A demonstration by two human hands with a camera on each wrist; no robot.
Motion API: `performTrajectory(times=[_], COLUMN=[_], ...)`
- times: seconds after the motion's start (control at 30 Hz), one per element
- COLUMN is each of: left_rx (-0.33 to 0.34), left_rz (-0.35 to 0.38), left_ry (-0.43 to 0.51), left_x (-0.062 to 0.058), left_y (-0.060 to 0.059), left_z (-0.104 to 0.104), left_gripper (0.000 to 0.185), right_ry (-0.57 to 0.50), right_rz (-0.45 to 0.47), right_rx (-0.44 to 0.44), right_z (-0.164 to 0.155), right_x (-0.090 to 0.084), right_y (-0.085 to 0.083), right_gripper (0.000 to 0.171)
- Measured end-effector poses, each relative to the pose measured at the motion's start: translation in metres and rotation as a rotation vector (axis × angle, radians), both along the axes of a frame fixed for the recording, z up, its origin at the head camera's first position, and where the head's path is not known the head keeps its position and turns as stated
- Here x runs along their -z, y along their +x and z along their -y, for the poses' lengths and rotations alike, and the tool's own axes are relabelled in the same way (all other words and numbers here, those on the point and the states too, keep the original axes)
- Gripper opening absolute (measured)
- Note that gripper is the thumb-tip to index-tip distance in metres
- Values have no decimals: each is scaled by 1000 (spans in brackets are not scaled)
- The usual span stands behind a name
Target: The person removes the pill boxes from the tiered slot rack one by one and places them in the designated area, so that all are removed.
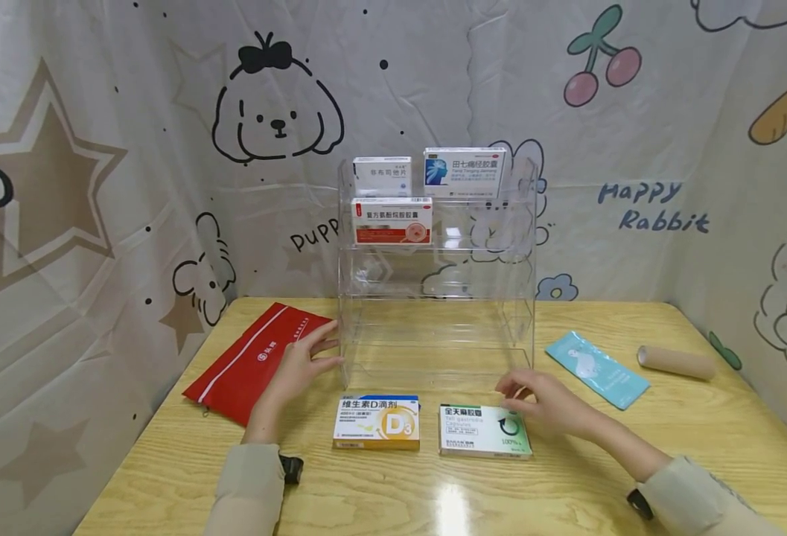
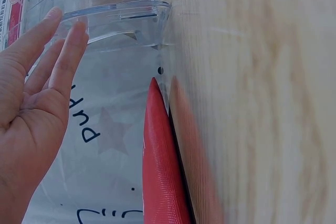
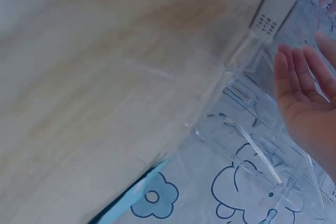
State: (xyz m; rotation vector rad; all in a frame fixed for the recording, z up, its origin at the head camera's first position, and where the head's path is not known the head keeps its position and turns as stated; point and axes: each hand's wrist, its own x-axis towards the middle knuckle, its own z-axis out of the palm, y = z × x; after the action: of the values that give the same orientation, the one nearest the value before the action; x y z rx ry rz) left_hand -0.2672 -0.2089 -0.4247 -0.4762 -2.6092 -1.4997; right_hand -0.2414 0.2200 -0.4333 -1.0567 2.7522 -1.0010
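A clear tiered display rack [image 1: 440,335] stands in the middle of the table. At its left side is my left hand [image 1: 307,357], fingers extended, with the fingertips right at the side panel; the left wrist view shows the hand [image 2: 39,98] with nothing gripped. My right hand [image 1: 543,398] hovers over the right corner of a white and green capsule box [image 1: 480,432], fingers relaxed and slightly bent. In the right wrist view that palm [image 3: 310,93] is bare. Left of the capsule box lies a white, blue and orange vitamin D box [image 1: 376,423].
The rack's upper tiers hold a white tablet box [image 1: 383,177], a blue and white capsule box [image 1: 465,173] and a red and white capsule box [image 1: 393,222]. A red zip pouch [image 1: 259,361] lies left; a teal packet [image 1: 597,370] and a cardboard tube [image 1: 677,362] lie right.
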Motion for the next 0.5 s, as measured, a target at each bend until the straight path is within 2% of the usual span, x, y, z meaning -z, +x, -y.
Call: performTrajectory(times=[0.17, 0.5], left_rx=[3, 10], left_rz=[-1, -10], left_ry=[7, 20], left_x=[-1, 1], left_y=[0, -1], left_z=[0, 1], left_gripper=[68, 67], right_ry=[-17, -58], right_rz=[-47, -177], right_rx=[-9, 6], right_z=[4, 22], right_x=[-15, -53], right_y=[-3, -22], right_gripper=[20, 23])
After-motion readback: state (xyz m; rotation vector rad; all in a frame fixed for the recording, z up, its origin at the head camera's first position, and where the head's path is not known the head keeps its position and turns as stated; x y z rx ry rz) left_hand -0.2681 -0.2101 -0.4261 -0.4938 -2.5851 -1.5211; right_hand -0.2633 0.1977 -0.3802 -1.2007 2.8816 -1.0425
